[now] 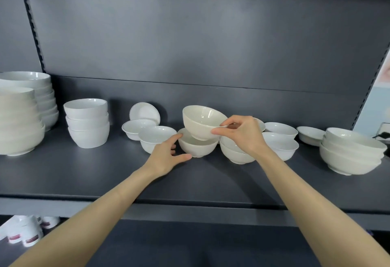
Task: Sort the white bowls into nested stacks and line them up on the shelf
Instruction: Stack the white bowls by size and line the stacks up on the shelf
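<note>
The right hand [242, 133] pinches the rim of a tilted cream bowl [200, 122], held over a white bowl [197, 147]. The left hand [166, 157], fingers spread and relaxed, cups that lower bowl's side on the shelf [84, 171].

Left grip [166, 158] splayed, right grip [242, 133] pinched

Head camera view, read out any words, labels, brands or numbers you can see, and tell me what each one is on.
No text is legible.
On the white mugs at the bottom left, red labels: too blurred to read.
The poster at the right edge: no lettering shows.
The cream bowl pinched by the right hand, and the other bowls: no marks visible.
</note>
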The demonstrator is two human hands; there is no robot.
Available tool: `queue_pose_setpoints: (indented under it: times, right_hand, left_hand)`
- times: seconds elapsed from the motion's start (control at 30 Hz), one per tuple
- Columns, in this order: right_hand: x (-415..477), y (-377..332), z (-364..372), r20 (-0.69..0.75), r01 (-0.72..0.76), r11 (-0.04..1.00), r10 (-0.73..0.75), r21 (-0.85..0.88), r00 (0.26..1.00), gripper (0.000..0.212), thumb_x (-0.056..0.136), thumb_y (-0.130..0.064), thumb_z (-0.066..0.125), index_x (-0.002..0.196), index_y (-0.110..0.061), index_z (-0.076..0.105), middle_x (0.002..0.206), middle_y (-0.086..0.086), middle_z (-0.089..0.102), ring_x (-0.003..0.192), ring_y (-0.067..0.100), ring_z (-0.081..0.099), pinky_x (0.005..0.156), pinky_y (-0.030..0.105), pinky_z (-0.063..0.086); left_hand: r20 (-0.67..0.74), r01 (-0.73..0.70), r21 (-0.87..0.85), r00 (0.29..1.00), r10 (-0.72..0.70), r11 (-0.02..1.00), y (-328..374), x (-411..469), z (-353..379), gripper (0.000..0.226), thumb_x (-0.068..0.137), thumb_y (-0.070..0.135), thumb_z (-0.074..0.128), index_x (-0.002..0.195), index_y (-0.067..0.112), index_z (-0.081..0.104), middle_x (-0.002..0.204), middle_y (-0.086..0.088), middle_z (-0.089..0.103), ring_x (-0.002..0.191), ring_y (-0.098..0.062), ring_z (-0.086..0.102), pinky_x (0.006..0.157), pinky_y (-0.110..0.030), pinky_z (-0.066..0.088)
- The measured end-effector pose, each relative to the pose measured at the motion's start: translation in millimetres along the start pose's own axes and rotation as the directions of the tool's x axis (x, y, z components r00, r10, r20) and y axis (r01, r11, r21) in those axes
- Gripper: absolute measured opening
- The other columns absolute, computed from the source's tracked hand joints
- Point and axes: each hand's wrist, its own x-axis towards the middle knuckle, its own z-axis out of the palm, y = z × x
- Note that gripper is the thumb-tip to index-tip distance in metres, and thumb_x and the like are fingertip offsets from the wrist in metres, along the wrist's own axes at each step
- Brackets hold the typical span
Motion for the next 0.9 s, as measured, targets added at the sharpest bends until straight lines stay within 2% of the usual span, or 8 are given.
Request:
queue_pose_setpoints:
  times: [0.07,0.2,0.37,0.43,0.53,0.67,0.73,0.9]
  right_hand:
    - [1.7,2.6,4.6,0.001,-0.009,1.000,0.009,-0.002,1.000,0.025,0.059,-0.031,0.090,0.069,-0.020,0.070,0.081,0.002,0.073,0.083,0.019,0.069,0.082,0.033,0.055]
    - [1.1,6.9,9.5,0.007,-0.030,0.999,0.030,0.018,1.000,0.026,0.059,-0.028,0.090,0.069,-0.017,0.069,0.082,0.007,0.073,0.084,0.025,0.069,0.083,0.037,0.055]
    - [-6.6,6.4,8.3,0.018,-0.033,0.999,0.033,0.009,0.999,0.025,0.059,-0.029,0.090,0.071,-0.018,0.071,0.084,0.011,0.073,0.086,0.026,0.069,0.086,0.040,0.054]
    - [-10.1,4.7,7.9,0.021,-0.032,0.999,0.031,0.010,0.999,0.026,0.058,-0.030,0.090,0.071,-0.018,0.071,0.084,0.009,0.073,0.086,0.025,0.069,0.088,0.042,0.054]
    - [-16.1,2.8,7.8,0.020,-0.030,0.999,0.030,0.025,0.999,0.029,0.052,-0.036,0.089,0.069,-0.021,0.071,0.083,0.009,0.073,0.087,0.025,0.069,0.088,0.044,0.054]
    - [-24.3,0.0,6.5,0.022,-0.015,0.999,0.014,0.038,1.000,0.029,0.049,-0.040,0.089,0.066,-0.024,0.071,0.082,0.009,0.073,0.086,0.025,0.069,0.089,0.044,0.053]
    - [-28.7,-1.2,5.5,0.036,-0.013,0.999,0.012,0.048,0.999,0.028,0.053,-0.033,0.090,0.068,-0.019,0.072,0.082,0.008,0.074,0.086,0.024,0.069,0.089,0.044,0.053]
    - [-43.2,-2.5,4.0,0.069,-0.022,0.998,0.018,0.060,0.997,0.025,0.058,-0.022,0.091,0.072,-0.012,0.072,0.085,0.012,0.073,0.089,0.029,0.068,0.086,0.040,0.053]
  left_hand:
    - [-0.003,-0.003,-0.001,1.000,0.003,1.000,-5.3,6.8,0.5,0.065,0.080,0.025,0.076,0.137,0.019,0.047,0.129,-0.005,0.055,0.117,-0.021,0.053,0.100,-0.026,0.042]
    - [-0.031,-0.039,-0.051,0.999,0.037,0.998,-12.0,13.8,2.3,0.037,0.078,0.024,0.079,0.108,0.019,0.057,0.104,-0.007,0.066,0.101,-0.023,0.063,0.098,-0.034,0.049]
    - [-0.048,-0.086,-0.082,0.995,0.082,0.993,-10.3,10.0,0.0,0.031,0.076,0.015,0.080,0.092,0.005,0.056,0.092,-0.014,0.069,0.089,-0.026,0.066,0.083,-0.019,0.052]
    - [-0.038,-0.106,-0.089,0.994,0.103,0.990,-10.1,4.6,-3.3,0.032,0.074,0.014,0.082,0.089,0.004,0.056,0.090,-0.018,0.069,0.082,-0.024,0.065,0.080,-0.017,0.052]
    - [-0.019,-0.100,-0.124,0.995,0.099,0.987,-7.7,-2.2,-9.6,0.028,0.074,0.017,0.081,0.088,0.010,0.058,0.088,-0.016,0.069,0.082,-0.027,0.067,0.081,-0.026,0.054]
    - [0.008,-0.075,-0.166,0.997,0.077,0.983,-1.6,-15.4,-15.9,0.025,0.076,0.015,0.080,0.090,0.011,0.060,0.086,-0.011,0.070,0.075,-0.017,0.066,0.071,-0.013,0.050]
    - [0.029,-0.076,-0.197,0.996,0.084,0.978,1.1,-22.6,-19.0,0.025,0.076,0.012,0.080,0.092,0.009,0.060,0.087,-0.012,0.071,0.074,-0.013,0.067,0.071,-0.012,0.050]
    - [0.052,-0.034,-0.271,0.997,0.050,0.962,-0.9,-33.7,-23.4,0.052,0.071,0.010,0.083,0.114,0.018,0.054,0.093,-0.007,0.072,0.086,-0.013,0.070,0.074,-0.015,0.053]
